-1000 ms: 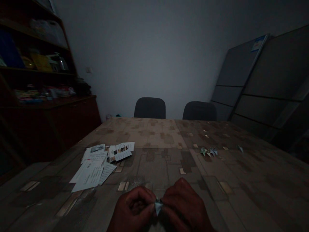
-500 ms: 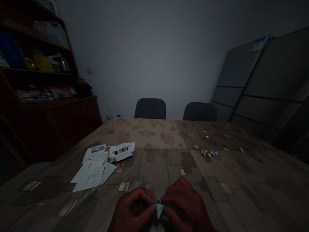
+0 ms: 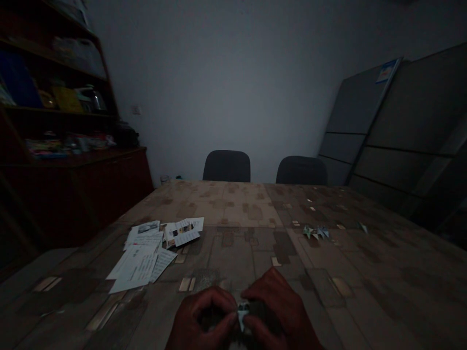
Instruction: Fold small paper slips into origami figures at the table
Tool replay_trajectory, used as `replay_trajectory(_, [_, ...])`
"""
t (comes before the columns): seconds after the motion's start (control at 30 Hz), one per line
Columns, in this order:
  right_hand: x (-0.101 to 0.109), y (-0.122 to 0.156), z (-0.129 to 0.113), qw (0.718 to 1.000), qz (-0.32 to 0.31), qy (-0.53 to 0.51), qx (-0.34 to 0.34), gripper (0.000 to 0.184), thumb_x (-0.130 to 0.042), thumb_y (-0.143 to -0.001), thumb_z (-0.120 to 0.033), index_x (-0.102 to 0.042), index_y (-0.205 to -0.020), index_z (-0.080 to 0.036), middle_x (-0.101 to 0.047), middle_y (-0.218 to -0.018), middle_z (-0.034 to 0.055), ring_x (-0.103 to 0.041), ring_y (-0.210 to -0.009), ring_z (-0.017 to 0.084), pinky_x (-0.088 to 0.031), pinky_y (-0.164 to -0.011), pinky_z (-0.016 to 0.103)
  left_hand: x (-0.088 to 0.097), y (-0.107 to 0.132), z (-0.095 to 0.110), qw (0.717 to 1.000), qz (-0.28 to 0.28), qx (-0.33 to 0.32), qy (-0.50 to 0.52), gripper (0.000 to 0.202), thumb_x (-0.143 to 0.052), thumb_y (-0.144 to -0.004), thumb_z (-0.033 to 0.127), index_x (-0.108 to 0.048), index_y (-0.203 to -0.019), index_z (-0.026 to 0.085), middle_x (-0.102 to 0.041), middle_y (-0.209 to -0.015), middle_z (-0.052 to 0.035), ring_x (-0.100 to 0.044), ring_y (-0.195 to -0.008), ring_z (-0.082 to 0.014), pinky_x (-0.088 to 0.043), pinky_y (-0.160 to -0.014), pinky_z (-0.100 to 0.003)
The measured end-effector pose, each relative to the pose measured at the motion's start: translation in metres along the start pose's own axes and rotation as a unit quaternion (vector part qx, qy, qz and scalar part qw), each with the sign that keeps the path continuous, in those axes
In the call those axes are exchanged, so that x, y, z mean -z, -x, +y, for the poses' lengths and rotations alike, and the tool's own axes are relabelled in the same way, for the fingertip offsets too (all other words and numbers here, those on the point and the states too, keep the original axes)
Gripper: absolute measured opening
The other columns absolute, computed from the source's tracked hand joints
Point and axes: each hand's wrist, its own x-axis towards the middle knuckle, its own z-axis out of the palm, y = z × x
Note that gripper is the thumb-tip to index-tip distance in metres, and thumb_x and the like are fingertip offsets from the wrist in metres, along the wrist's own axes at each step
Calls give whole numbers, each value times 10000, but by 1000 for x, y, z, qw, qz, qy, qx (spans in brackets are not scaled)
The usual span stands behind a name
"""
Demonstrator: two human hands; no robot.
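Pale paper, folded small and coming to a point at its lower end, sits between the two hands at the bottom of the view, low over the near side of the table [image 3: 233,262]. The left hand [image 3: 189,316] pinches the folded paper [image 3: 241,321] by its left edge, thumb and forefinger meeting in a loop. The right hand [image 3: 286,308] grips it from the other side, its thumb on the paper's right edge and its forefinger arched above; its remaining fingers are too dark to make out. The paper's top is shadowed, so its exact folds cannot be told.

To the left, well apart from the hands, printed sheets [image 3: 136,265] lie in a loose, overlapping pile, some with pictures. On the right, farther off, a cluster of folded pieces [image 3: 315,232] stands close together, their points showing, and a single piece [image 3: 364,227] lies apart from them, farther right.

The table's covering has a brown and beige pattern of rectangles. Beyond its far edge are two dark chairs [image 3: 226,166], backs toward a pale wall [image 3: 226,87]. A dark red cabinet [image 3: 109,180] with crowded shelves stands at left, and grey panels [image 3: 346,107] lean at right.
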Motion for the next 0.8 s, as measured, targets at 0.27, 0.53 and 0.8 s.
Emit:
replay_trajectory(0.27, [-6,3,1,999,-3,-11,-37,320,-426,-1030,-364,-643,-869,-192,-693,-708,47,-602,-665,181,-456,-624,298,-3,0,2,1000,-2,8,1,142,-725,-693,142,-684,-561,174,-677,-585,-20,-627,-578,-165,-482,-577,-244])
replay_trajectory(0.53, [-2,0,1,996,3,-16,-85,177,-538,-974,-362,-631,-934,-217,-657,-777,29,-610,-732,191,-462,-656,299,-3,-5,6,998,49,25,12,138,-733,-666,142,-691,-538,178,-680,-575,-16,-620,-570,-164,-478,-559,-230])
replay_trajectory(0.8, [-5,8,12,992,-14,-3,-129,119,-587,-870,-110,-624,-816,-209,-649,-761,6,-616,-746,176,-428,-721,299,-6,-3,-7,993,36,94,58,136,-806,-638,220,-702,-710,170,-667,-568,12,-618,-517,-144,-473,-513,-215])
